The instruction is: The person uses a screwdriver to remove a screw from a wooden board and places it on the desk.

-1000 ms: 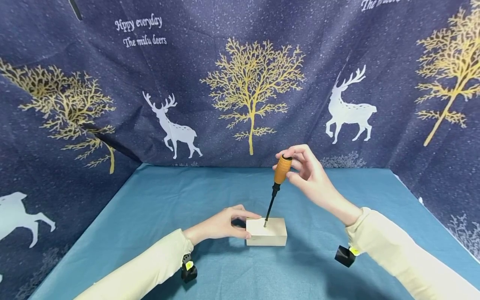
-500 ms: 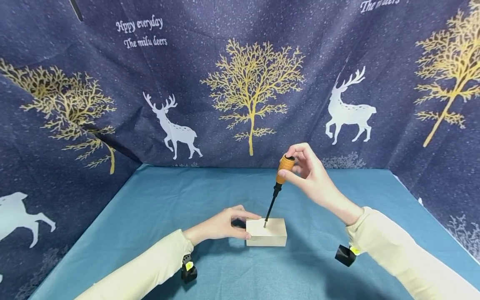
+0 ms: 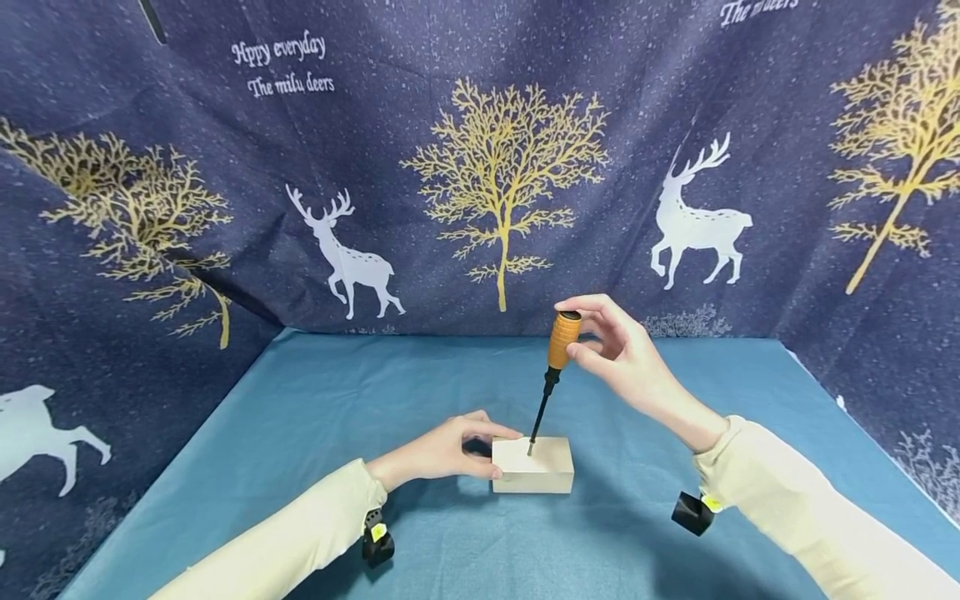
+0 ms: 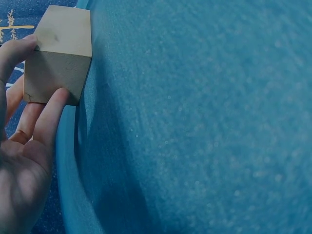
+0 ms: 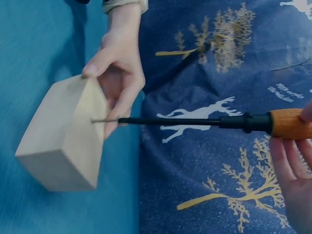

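Observation:
A pale wooden block (image 3: 553, 454) lies on the blue cloth. My left hand (image 3: 442, 447) grips its left end, with the thumb low on the near side and the index finger along the far top edge. Above the block a screwdriver (image 3: 565, 340) with an orange handle and black shaft leans slightly right. My right hand (image 3: 626, 358) holds the handle between thumb and fingers. In the right wrist view, a thin metal length, apparently a screw (image 5: 104, 120), runs from the shaft's dark end into the block's top face. How deep it sits is hidden.
A blue cloth (image 3: 337, 400) covers the table. Behind it hangs a dark blue curtain (image 3: 450, 250) printed with deer and trees. A small black camera (image 3: 378, 546) hangs below the left wrist, another camera (image 3: 692, 513) below the right.
The right fingers have shifted round the handle, and its top has swung right and then back left. The block and the left hand have stayed in place.

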The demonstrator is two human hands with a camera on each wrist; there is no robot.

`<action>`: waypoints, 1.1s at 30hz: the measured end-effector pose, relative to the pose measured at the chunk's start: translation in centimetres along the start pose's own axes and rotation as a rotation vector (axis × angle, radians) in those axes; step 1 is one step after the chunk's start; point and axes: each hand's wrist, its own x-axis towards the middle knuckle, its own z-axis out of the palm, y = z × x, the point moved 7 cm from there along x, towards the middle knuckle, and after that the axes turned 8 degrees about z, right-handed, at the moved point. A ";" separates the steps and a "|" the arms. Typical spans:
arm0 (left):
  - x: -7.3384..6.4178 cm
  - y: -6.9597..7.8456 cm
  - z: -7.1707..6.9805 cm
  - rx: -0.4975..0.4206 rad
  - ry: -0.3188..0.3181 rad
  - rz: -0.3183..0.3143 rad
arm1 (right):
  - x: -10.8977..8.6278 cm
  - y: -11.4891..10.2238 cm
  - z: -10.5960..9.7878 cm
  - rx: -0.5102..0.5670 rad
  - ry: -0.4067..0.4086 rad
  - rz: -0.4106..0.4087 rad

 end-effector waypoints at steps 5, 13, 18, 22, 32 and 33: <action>0.0 0.0 0.1 0.003 -0.002 0.013 | -0.1 0.2 0.1 0.032 0.012 -0.016; 0.0 0.1 0.0 -0.009 0.001 0.027 | 0.0 -0.1 -0.1 -0.107 0.137 0.036; 0.0 0.1 0.0 -0.001 0.004 0.020 | 0.1 -0.3 -0.1 -0.067 0.114 0.027; 0.0 0.0 0.0 0.008 0.006 0.017 | 0.2 -0.3 0.1 0.039 0.028 -0.011; 0.0 0.2 0.0 0.006 0.003 0.020 | 0.0 0.2 0.2 0.149 0.012 -0.016; 0.0 0.2 0.0 0.003 0.002 0.018 | 0.0 0.2 0.1 0.114 0.043 -0.006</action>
